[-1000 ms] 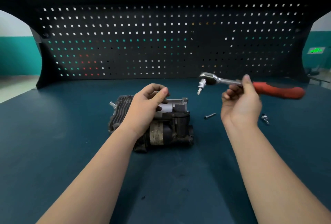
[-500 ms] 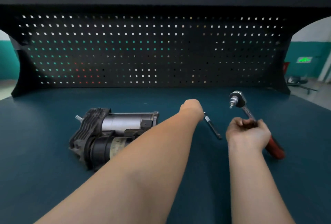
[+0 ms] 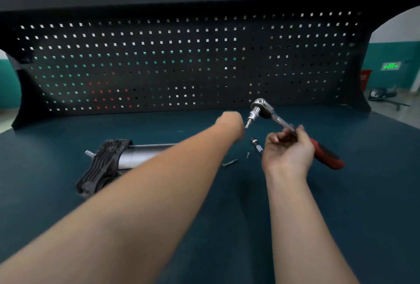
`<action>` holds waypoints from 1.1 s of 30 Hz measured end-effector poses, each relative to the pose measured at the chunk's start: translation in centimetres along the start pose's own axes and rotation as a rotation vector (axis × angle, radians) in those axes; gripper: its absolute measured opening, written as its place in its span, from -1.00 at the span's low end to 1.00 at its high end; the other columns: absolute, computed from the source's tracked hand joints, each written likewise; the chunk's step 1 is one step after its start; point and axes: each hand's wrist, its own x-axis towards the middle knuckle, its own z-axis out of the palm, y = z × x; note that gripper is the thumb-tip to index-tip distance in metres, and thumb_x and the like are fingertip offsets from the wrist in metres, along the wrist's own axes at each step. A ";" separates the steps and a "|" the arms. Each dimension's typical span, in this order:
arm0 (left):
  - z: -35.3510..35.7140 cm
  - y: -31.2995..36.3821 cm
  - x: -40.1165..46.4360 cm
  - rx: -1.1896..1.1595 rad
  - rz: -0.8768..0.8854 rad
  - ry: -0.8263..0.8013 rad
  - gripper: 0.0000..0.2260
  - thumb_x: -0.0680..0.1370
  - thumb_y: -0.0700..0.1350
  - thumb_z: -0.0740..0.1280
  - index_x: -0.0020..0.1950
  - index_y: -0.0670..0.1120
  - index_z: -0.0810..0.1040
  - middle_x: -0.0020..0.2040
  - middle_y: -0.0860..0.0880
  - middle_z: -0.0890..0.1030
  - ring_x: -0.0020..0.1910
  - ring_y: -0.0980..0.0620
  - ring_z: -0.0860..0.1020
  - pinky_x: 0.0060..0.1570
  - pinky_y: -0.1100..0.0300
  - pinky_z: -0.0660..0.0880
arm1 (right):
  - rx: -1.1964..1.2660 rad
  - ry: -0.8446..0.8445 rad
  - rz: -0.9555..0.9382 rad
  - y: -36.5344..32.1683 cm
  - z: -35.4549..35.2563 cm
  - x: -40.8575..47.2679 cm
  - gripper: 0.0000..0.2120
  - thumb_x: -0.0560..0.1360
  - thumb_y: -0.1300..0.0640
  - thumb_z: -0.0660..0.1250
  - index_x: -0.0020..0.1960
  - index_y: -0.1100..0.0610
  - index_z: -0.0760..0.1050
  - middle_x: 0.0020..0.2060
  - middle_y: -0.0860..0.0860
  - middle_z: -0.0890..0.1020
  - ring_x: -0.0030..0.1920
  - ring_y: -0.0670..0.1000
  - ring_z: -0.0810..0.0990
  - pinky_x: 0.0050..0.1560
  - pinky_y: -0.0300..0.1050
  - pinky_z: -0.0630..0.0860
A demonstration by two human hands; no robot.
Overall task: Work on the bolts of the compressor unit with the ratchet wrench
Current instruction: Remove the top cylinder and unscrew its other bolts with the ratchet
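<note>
The left hand (image 3: 230,124) has reached farther toward the bit under the ratchet wrench (image 3: 284,124) head, blurred, so I cannot tell its fingers; the right hand (image 3: 287,149) curls around the wrench shaft, head raised far-left; the compressor unit (image 3: 109,165) lies left on the bench (image 3: 363,193), partly behind the forearm; a loose bolt (image 3: 230,163) rests between.

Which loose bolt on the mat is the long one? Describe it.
On the dark blue-green mat, look right of the grey-and-black compressor unit, near the right hand. The long dark bolt lies flat there; the tiny screw beside it is far shorter.
</note>
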 end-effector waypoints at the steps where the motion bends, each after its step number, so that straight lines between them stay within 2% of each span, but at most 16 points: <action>1: -1.5 -0.8 -0.6 0.052 0.019 0.025 -0.84 0.54 -0.24 0.23 0.05 -0.20 0.54 -0.07 -0.12 0.51 -0.04 -0.12 0.55 -0.17 0.18 0.40 | -0.005 -0.012 0.011 0.1 0.2 -0.2 -0.74 0.61 0.21 0.18 -0.26 0.15 0.40 -0.55 -0.04 0.44 -0.57 -0.12 0.37 -0.53 -0.30 0.27; 4: -5.4 -4.5 -3.3 0.080 0.024 0.019 -0.79 0.52 -0.29 0.17 0.00 -0.13 0.57 -0.10 -0.12 0.53 -0.16 -0.08 0.47 -0.19 0.19 0.39 | -0.024 -0.048 0.086 1.0 0.8 -0.9 -0.76 0.59 0.21 0.23 -0.26 0.16 0.43 -0.53 -0.02 0.46 -0.56 -0.11 0.39 -0.53 -0.29 0.28; 6: -7.1 -7.7 -5.8 -0.119 -0.034 0.026 -0.78 0.52 -0.31 0.15 -0.05 -0.10 0.56 -0.11 -0.10 0.54 -0.17 -0.06 0.48 -0.15 0.21 0.44 | -0.069 -0.063 0.150 1.9 0.9 -1.6 -0.77 0.58 0.22 0.24 -0.26 0.16 0.42 -0.53 -0.02 0.45 -0.56 -0.11 0.37 -0.55 -0.30 0.26; 7: -7.5 -9.4 -7.4 -0.307 -0.071 0.083 -0.76 0.52 -0.32 0.14 -0.10 -0.11 0.58 -0.13 -0.09 0.58 -0.18 -0.04 0.52 -0.15 0.23 0.48 | -0.108 -0.063 0.180 2.6 0.9 -2.0 -0.77 0.57 0.23 0.23 -0.26 0.15 0.41 -0.54 -0.02 0.43 -0.57 -0.11 0.36 -0.56 -0.31 0.24; 9: -7.1 -11.9 -11.1 -0.727 -0.126 0.288 -0.71 0.52 -0.34 0.12 -0.20 -0.08 0.58 -0.21 -0.04 0.63 -0.29 0.07 0.56 -0.30 0.31 0.48 | -0.208 -0.057 0.232 3.9 0.7 -2.9 -0.77 0.57 0.23 0.23 -0.27 0.16 0.42 -0.55 -0.03 0.39 -0.59 -0.11 0.31 -0.58 -0.31 0.21; 10: -6.3 -12.6 -12.8 -0.871 -0.141 0.406 -0.70 0.53 -0.32 0.12 -0.19 -0.04 0.58 -0.24 -0.01 0.63 -0.33 0.11 0.56 -0.33 0.32 0.47 | -0.255 -0.057 0.247 4.4 0.5 -3.3 -0.77 0.57 0.23 0.22 -0.27 0.16 0.43 -0.56 -0.04 0.37 -0.60 -0.11 0.30 -0.59 -0.31 0.20; 12: -3.8 -12.8 -14.8 -1.007 -0.137 0.580 -0.74 0.56 -0.27 0.13 -0.12 -0.01 0.56 -0.26 0.03 0.62 -0.35 0.16 0.55 -0.30 0.30 0.47 | -0.320 -0.062 0.247 5.4 0.4 -4.1 -0.77 0.57 0.22 0.21 -0.26 0.18 0.43 -0.57 -0.04 0.36 -0.61 -0.12 0.29 -0.61 -0.31 0.18; 15: -0.4 -12.3 -15.5 -0.913 -0.112 0.644 -0.81 0.60 -0.17 0.14 -0.04 0.00 0.53 -0.26 0.11 0.60 -0.27 0.24 0.54 -0.23 0.36 0.42 | -0.329 -0.067 0.225 6.0 0.3 -4.8 -0.76 0.58 0.22 0.21 -0.26 0.19 0.45 -0.56 -0.03 0.38 -0.59 -0.11 0.31 -0.59 -0.30 0.21; 17: 1.0 -12.3 -15.4 -0.703 -0.092 0.622 -0.83 0.61 -0.06 0.11 0.00 0.02 0.50 -0.23 0.11 0.60 -0.16 0.09 0.54 -0.14 0.15 0.44 | -0.294 -0.065 0.215 6.0 0.3 -5.0 -0.76 0.59 0.21 0.22 -0.25 0.19 0.44 -0.56 -0.02 0.40 -0.57 -0.10 0.33 -0.57 -0.29 0.25; 18: 1.4 -12.4 -15.3 -0.593 -0.078 0.628 -0.81 0.61 -0.01 0.09 -0.02 0.02 0.48 -0.25 0.10 0.58 -0.18 0.01 0.53 -0.19 0.09 0.42 | -0.279 -0.064 0.210 6.0 0.3 -5.1 -0.76 0.59 0.21 0.23 -0.25 0.19 0.44 -0.55 -0.02 0.41 -0.56 -0.09 0.34 -0.56 -0.28 0.27; 20: 1.7 -12.4 -15.0 -0.458 -0.059 0.673 -0.78 0.61 0.03 0.04 -0.12 0.00 0.40 -0.36 0.10 0.48 -0.30 -0.03 0.45 -0.35 0.08 0.29 | -0.270 -0.070 0.206 6.0 0.3 -5.1 -0.76 0.59 0.21 0.23 -0.25 0.18 0.44 -0.54 -0.01 0.42 -0.55 -0.09 0.35 -0.55 -0.27 0.28; 22: 1.6 -12.0 -15.1 -0.420 -0.046 0.727 -0.76 0.61 0.03 0.02 -0.20 0.00 0.31 -0.41 0.09 0.40 -0.41 0.03 0.35 -0.45 0.12 0.15 | -0.280 -0.080 0.205 6.0 0.3 -5.2 -0.77 0.59 0.21 0.23 -0.25 0.18 0.44 -0.54 -0.01 0.42 -0.54 -0.09 0.35 -0.55 -0.27 0.29; 24: 1.6 -11.9 -15.2 -0.421 -0.017 0.757 -0.75 0.61 0.01 0.02 -0.24 0.00 0.26 -0.43 0.08 0.39 -0.45 0.08 0.31 -0.48 0.16 0.10 | -0.294 -0.090 0.201 6.2 0.3 -5.2 -0.77 0.58 0.21 0.24 -0.25 0.18 0.44 -0.54 -0.02 0.42 -0.55 -0.09 0.36 -0.55 -0.27 0.29; 29: 1.3 -11.9 -15.5 -0.418 0.035 0.754 -0.75 0.58 0.02 0.01 -0.27 -0.02 0.25 -0.44 0.07 0.36 -0.43 -0.01 0.35 -0.42 0.12 0.17 | -0.304 -0.095 0.198 6.4 0.4 -5.3 -0.77 0.58 0.21 0.24 -0.25 0.18 0.45 -0.54 -0.02 0.41 -0.55 -0.10 0.35 -0.54 -0.29 0.28; 33: 1.4 -12.4 -15.2 -0.395 0.051 0.739 -0.74 0.59 -0.03 0.09 -0.29 -0.05 0.25 -0.46 0.06 0.34 -0.46 0.07 0.31 -0.42 0.13 0.10 | -0.324 -0.089 0.186 6.2 0.3 -5.6 -0.77 0.58 0.20 0.23 -0.25 0.18 0.45 -0.55 -0.02 0.41 -0.55 -0.10 0.34 -0.54 -0.30 0.27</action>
